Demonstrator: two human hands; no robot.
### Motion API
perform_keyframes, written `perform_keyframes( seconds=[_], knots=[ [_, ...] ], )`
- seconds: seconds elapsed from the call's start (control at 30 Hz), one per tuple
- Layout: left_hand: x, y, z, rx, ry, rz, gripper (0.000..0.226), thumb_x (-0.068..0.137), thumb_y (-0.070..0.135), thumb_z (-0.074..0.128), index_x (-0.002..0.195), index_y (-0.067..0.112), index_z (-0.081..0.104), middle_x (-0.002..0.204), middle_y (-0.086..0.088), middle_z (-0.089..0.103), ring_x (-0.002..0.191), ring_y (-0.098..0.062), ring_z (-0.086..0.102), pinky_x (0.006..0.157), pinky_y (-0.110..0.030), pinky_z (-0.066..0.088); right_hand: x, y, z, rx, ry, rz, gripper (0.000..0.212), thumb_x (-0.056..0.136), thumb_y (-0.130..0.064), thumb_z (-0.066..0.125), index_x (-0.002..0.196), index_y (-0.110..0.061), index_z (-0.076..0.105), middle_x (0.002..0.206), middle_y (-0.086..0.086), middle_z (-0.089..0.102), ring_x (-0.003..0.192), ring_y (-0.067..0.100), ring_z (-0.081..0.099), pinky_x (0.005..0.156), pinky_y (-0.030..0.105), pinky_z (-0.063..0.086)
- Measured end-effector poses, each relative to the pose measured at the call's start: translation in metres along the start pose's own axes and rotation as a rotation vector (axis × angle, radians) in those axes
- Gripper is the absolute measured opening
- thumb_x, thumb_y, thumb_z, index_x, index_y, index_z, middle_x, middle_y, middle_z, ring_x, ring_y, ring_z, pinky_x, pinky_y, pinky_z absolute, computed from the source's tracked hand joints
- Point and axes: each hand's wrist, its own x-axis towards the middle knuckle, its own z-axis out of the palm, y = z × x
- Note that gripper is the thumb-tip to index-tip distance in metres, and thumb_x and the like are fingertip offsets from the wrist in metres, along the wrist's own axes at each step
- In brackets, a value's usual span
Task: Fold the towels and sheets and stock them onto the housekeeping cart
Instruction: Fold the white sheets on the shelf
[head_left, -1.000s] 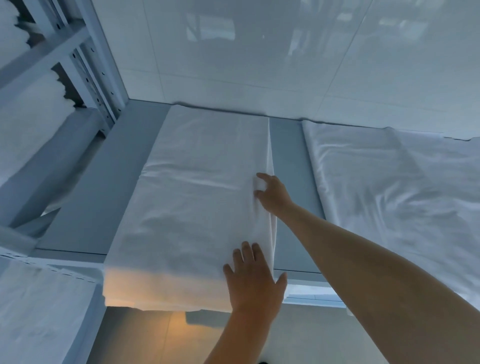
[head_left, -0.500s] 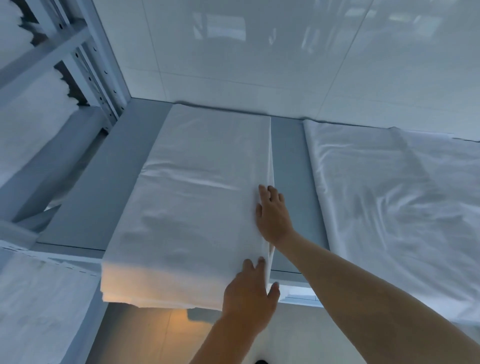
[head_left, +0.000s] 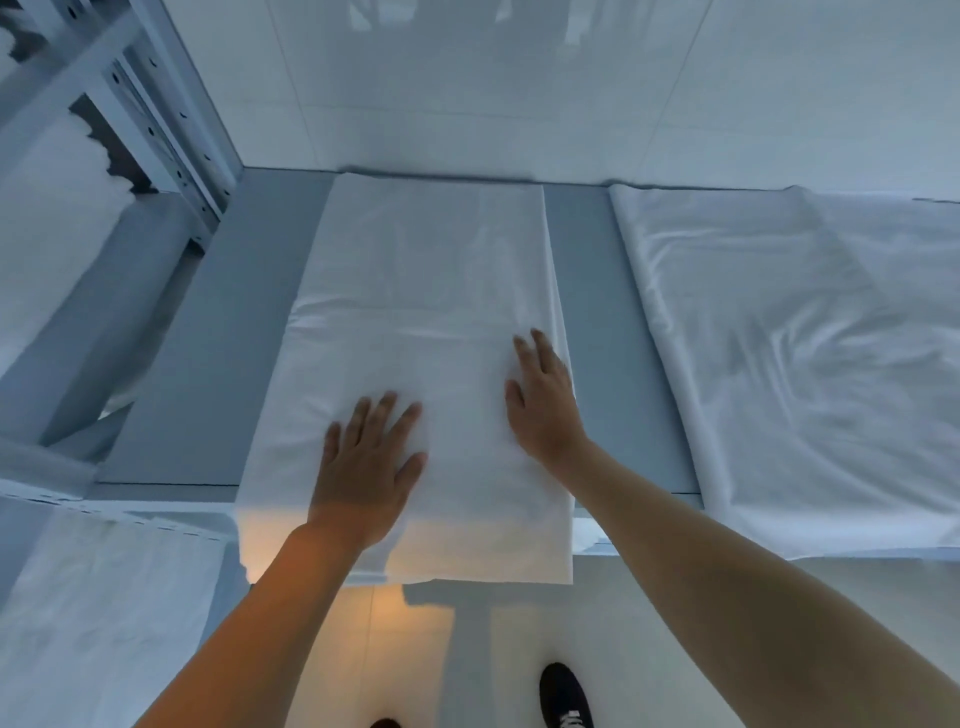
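Flat and spread, the fingers (head_left: 385, 415) of the left hand (head_left: 363, 467) and right hand (head_left: 543, 400) press open-palmed, gripping nothing, on a folded sheet (head_left: 421, 312) overhanging the table's (head_left: 208, 338) near edge; a rumpled sheet (head_left: 805, 338) lies right of it.

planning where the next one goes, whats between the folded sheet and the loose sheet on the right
Head view: only a bare strip of the grey table separates the folded sheet from the loose sheet; nothing lies on it.

Both forearms are bare and unsleeved; a black shoe (head_left: 565, 695) with white markings.
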Motion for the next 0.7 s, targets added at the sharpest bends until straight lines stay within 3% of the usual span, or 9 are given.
perform_keyframes(
  seconds=[0.07, 0.3, 0.4, 0.53, 0.6, 0.7],
  knots=[
    [0.002, 0.002, 0.002, 0.002, -0.005, -0.024, 0.063, 0.104, 0.057, 0.024, 0.163, 0.042, 0.008, 0.173, 0.007, 0.001, 0.159, -0.022, -0.001, 0.126, -0.052, 0.011, -0.019, 0.002, -0.004, 0.126, 0.036, 0.088, 0.065, 0.097, -0.008, 0.051, 0.159, -0.007, 0.029, 0.169, 0.013, 0.016, 0.155, 0.029, 0.018, 0.123, 0.045, 0.027],
    [-0.001, 0.022, 0.007, 0.039, -0.035, -0.077, 0.07, 0.102, 0.061, 0.029, 0.164, 0.037, 0.008, 0.173, 0.001, 0.001, 0.158, -0.032, 0.001, 0.123, -0.06, 0.01, -0.106, -0.022, 0.0, 0.1, 0.078, 0.167, 0.062, 0.097, -0.001, 0.049, 0.157, -0.008, 0.032, 0.165, 0.013, 0.017, 0.148, 0.035, 0.029, 0.115, 0.045, 0.04],
    [-0.003, 0.018, 0.007, 0.062, -0.032, -0.064, 0.07, 0.102, 0.062, 0.027, 0.164, 0.036, 0.008, 0.173, 0.001, 0.001, 0.158, -0.032, 0.002, 0.123, -0.06, 0.012, -0.141, -0.032, 0.004, 0.095, 0.113, 0.212, 0.063, 0.096, -0.004, 0.052, 0.156, -0.012, 0.031, 0.148, 0.01, 0.031, 0.128, 0.032, 0.046, 0.097, 0.044, 0.052],
    [-0.005, 0.018, 0.012, 0.073, -0.026, -0.066, 0.07, 0.102, 0.062, 0.025, 0.164, 0.035, 0.006, 0.173, 0.0, 0.0, 0.158, -0.032, 0.001, 0.124, -0.059, 0.011, -0.178, -0.026, -0.001, 0.093, 0.083, 0.339, 0.061, 0.1, -0.017, 0.052, 0.157, -0.015, 0.029, 0.137, 0.002, 0.038, 0.097, 0.028, 0.061, 0.073, 0.036, 0.051],
    [-0.008, 0.019, 0.015, 0.07, -0.018, -0.065, 0.071, 0.101, 0.062, 0.025, 0.164, 0.036, 0.007, 0.173, 0.0, 0.0, 0.158, -0.032, 0.0, 0.124, -0.059, 0.01, -0.185, -0.024, -0.011, 0.058, 0.102, 0.387, 0.056, 0.1, -0.021, 0.054, 0.153, -0.015, 0.036, 0.136, 0.004, 0.041, 0.1, 0.03, 0.062, 0.078, 0.038, 0.052],
    [-0.013, 0.019, 0.019, 0.058, 0.001, -0.072, 0.071, 0.101, 0.061, 0.027, 0.164, 0.035, 0.008, 0.173, 0.001, 0.002, 0.159, -0.031, 0.001, 0.124, -0.059, 0.009, -0.166, -0.025, -0.022, -0.143, 0.221, 0.245, 0.048, 0.096, -0.021, 0.059, 0.142, -0.012, 0.05, 0.131, 0.008, 0.05, 0.11, 0.031, 0.056, 0.089, 0.044, 0.052]
  ],
)
